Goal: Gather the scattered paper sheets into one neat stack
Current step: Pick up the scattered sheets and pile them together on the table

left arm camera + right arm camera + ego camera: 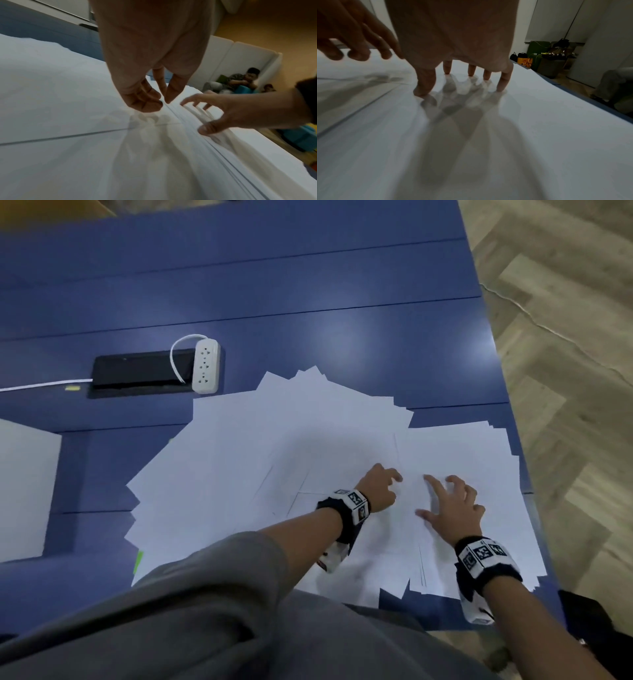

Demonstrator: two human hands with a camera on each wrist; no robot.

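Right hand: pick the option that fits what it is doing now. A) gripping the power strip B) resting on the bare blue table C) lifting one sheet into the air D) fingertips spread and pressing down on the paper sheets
D: the right hand stands on spread fingertips planted on the paper sheets, with nothing lifted or gripped.

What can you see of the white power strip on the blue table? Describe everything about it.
The power strip is a white, plastic-looking bar with rounded ends and three sockets in a row. It lies flat on the blue table, beyond the spread paper sheets and apart from them, beside a black recessed panel. Its white cord loops over into that panel. Neither hand touches it.
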